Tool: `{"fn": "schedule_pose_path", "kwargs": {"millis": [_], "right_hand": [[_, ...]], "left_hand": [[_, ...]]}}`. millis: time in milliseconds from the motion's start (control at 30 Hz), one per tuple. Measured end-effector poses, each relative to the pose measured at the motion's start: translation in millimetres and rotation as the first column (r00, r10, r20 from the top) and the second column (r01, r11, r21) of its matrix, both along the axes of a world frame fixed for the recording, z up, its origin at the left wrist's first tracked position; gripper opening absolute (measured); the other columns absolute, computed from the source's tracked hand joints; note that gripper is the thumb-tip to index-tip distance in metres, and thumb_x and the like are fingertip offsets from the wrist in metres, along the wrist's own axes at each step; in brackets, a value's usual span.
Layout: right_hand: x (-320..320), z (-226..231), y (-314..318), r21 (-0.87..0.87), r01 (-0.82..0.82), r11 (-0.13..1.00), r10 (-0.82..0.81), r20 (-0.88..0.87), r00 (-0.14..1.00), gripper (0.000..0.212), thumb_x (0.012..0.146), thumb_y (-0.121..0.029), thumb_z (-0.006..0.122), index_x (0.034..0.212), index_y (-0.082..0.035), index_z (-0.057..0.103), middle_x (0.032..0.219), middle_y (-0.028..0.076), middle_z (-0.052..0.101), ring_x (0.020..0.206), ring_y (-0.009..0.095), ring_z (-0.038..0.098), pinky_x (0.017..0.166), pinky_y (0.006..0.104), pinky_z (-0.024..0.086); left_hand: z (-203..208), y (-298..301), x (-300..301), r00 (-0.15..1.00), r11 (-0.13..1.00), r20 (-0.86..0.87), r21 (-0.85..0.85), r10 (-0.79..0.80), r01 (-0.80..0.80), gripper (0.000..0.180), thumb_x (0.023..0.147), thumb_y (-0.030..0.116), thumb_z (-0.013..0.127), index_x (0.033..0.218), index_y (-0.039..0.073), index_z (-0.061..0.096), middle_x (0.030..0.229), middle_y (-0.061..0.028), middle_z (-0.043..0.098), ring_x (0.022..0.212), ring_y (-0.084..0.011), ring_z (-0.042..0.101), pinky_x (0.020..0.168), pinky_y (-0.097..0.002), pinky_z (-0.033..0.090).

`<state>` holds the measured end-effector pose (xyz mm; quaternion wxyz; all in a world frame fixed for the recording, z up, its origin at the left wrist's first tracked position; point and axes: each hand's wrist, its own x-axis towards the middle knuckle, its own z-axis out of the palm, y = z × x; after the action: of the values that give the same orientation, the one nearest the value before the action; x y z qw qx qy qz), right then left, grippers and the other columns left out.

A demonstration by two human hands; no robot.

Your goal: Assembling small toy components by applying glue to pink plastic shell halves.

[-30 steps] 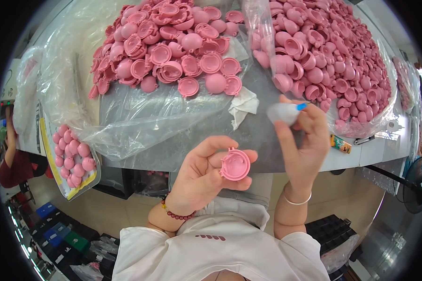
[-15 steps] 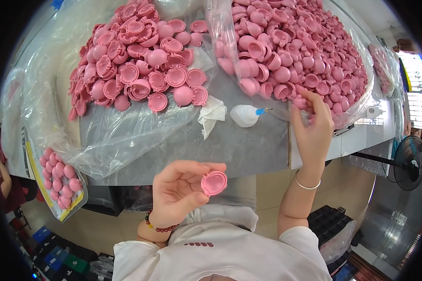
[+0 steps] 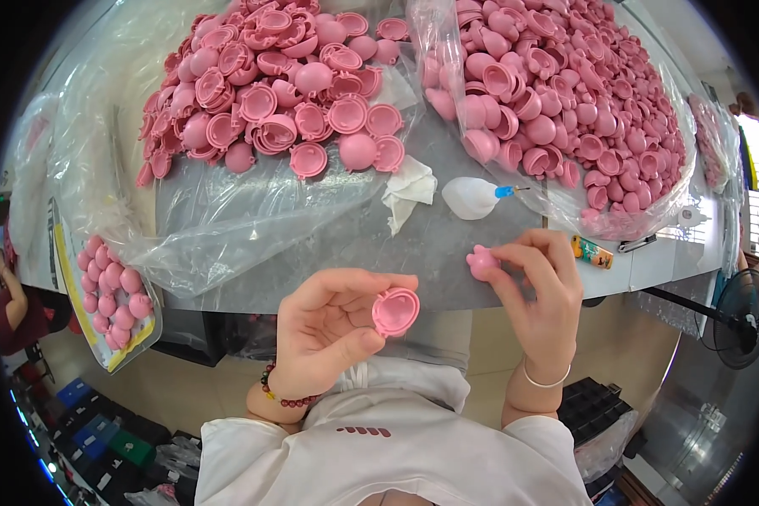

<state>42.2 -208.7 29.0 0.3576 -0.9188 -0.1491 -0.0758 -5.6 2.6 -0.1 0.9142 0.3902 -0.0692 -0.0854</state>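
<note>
Between the thumb and fingers of my left hand [image 3: 325, 325] is a pink half shell [image 3: 395, 312], its hollow side facing up toward me. My right hand [image 3: 544, 295] pinches a small pink rounded piece with little bumps [image 3: 483, 262] at the front edge of the grey table. The two pieces are apart. Beyond my hands lie a heap of pink hollow half shells [image 3: 261, 101] on clear plastic at the left, and a larger heap of pink rounded shells [image 3: 557, 101] in a clear bag at the right.
A white squeeze bottle with a blue needle tip [image 3: 471, 198] lies beside a crumpled white tissue [image 3: 409, 192]. At the left edge, a tray [image 3: 148, 344] holds several closed pink balls [image 3: 114, 291]. A small orange and green tube [image 3: 593, 253] lies at the right; a black fan [image 3: 738, 316] stands beyond.
My right hand has drawn back from the right heap toward me, carrying a pink bumpy piece. My left hand still holds the half shell, and the view has shifted slightly.
</note>
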Motion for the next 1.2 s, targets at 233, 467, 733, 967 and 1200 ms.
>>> {"fn": "schedule_pose_path", "kwargs": {"millis": [233,467,733,967,1200], "right_hand": [[-6.7,5.6,6.1,-0.021,-0.061,0.998,0.062,0.021,0.998,0.033,0.054,0.001,0.069,0.086,-0.002,0.060,0.078,0.007,0.056,0.063,0.016,0.054,0.053,0.0235,0.043],[-8.8,1.9,25.8,0.261,-0.377,0.889,0.324,0.226,0.919,0.035,0.047,0.003,0.071,0.081,0.001,0.060,0.080,0.011,0.059,0.065,0.019,0.056,0.053,0.0244,0.046],[-8.6,-9.4,28.9,0.277,-0.370,0.887,0.294,0.280,0.914,0.035,0.050,-0.001,0.072,0.083,-0.003,0.061,0.077,0.007,0.059,0.061,0.017,0.054,0.051,0.0238,0.043],[-20.6,-16.3,25.7,0.202,-0.428,0.881,0.326,0.397,0.858,0.028,0.057,-0.001,0.070,0.082,-0.003,0.059,0.066,0.004,0.049,0.054,0.013,0.041,0.046,0.0226,0.034],[4.6,-15.6,15.7,0.569,0.077,0.819,-0.187,0.138,0.973,0.045,0.055,-0.004,0.068,0.097,0.002,0.055,0.079,0.007,0.053,0.068,0.016,0.048,0.057,0.0269,0.040]], "left_hand": [[5.7,-6.2,-2.6,0.992,0.953,0.045,0.278,0.117,-0.125,0.036,0.073,-0.009,0.056,0.107,-0.007,0.046,0.112,-0.0225,0.049,0.094,-0.0188,0.055,0.078,-0.0279,0.045],[7.9,-12.4,-1.7,0.989,0.902,0.141,0.419,0.049,-0.104,0.036,0.068,-0.010,0.061,0.101,-0.008,0.050,0.105,-0.0279,0.051,0.096,-0.0269,0.054,0.079,-0.0315,0.048],[8.2,-12.6,0.3,0.979,0.817,0.201,0.559,0.034,-0.143,0.037,0.062,-0.013,0.064,0.097,-0.008,0.054,0.103,-0.0256,0.053,0.095,-0.0260,0.056,0.078,-0.0310,0.048],[6.3,-15.1,6.6,0.977,0.843,0.212,0.522,0.021,-0.131,0.051,0.055,0.001,0.076,0.101,-0.006,0.054,0.099,-0.0224,0.057,0.093,-0.0243,0.056,0.081,-0.0324,0.045],[0.5,-9.6,9.3,0.954,0.840,0.289,0.494,0.083,-0.223,0.044,0.053,0.006,0.079,0.091,-0.005,0.059,0.093,-0.0214,0.059,0.076,-0.0172,0.058,0.068,-0.0263,0.046]]}}
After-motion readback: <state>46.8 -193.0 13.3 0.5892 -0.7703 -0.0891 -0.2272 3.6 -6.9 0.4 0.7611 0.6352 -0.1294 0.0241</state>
